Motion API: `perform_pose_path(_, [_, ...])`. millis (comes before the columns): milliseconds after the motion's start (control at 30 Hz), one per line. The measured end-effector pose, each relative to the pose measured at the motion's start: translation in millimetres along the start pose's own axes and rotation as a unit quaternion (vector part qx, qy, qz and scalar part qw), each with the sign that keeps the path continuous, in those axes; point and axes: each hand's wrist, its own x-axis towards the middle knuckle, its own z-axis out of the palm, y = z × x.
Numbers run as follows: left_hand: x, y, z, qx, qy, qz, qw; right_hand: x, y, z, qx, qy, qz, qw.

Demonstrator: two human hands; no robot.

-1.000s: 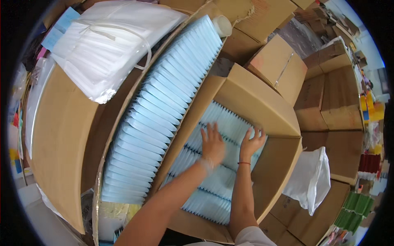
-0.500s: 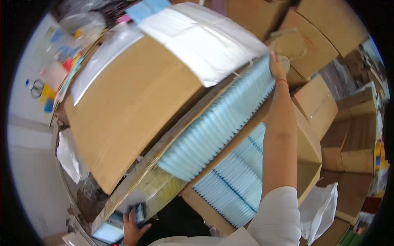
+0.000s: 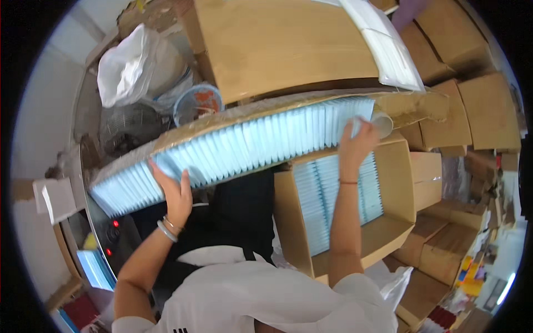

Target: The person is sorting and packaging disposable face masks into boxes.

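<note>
Smooth blue packets (image 3: 266, 139), matt cardboard carton (image 3: 292, 208)

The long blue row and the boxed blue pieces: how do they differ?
The long row forms one line; the boxed pieces stand in several parallel rows. The left hand touches the long row, while the right forearm hangs over the boxed pieces. Both are light blue and closely packed.

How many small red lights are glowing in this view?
2: the upper red light is down and left of the left hand; the lower red light is just below the first. Others may be hidden.
</note>
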Motion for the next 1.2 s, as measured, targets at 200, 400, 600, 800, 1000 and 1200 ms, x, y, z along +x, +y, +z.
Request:
perform_pose_path(200, [-8.8, 8.3, -17.2, 0.316, -0.084, 0.277, 0.904, -32.3, -68.0, -4.1, 0.175, -0.097, 0.118, 0.973])
perform_pose_path(400, [-11.4, 22.3, 11.3, 0.271, -0.057, 0.227, 0.934, -34.3, -42.0, 16.0, 0.067, -0.19, 0.035, 0.979])
perform_pose_path(600, [-19.5, 152.0, 99.0, -0.001, -0.149, 0.285, 0.947, -28.7, -68.2, 27.1, 0.192, -0.123, 0.095, 0.969])
perform_pose_path(800, [-20.9, 160.0, 128.3, -0.036, -0.119, 0.165, 0.978, -36.6, -71.6, 22.2, 0.187, -0.149, 0.127, 0.963])
perform_pose_path(1000, [-17.7, 140.4, 84.7, -0.384, -0.172, -0.126, 0.898, -36.5, -74.5, 17.1, 0.155, -0.12, 0.133, 0.971])
perform_pose_path(1200, [4.2, 90.0, 50.1, 0.104, -0.064, 0.193, 0.974, -40.4, -66.5, 26.8, 0.13, -0.102, 0.12, 0.979])
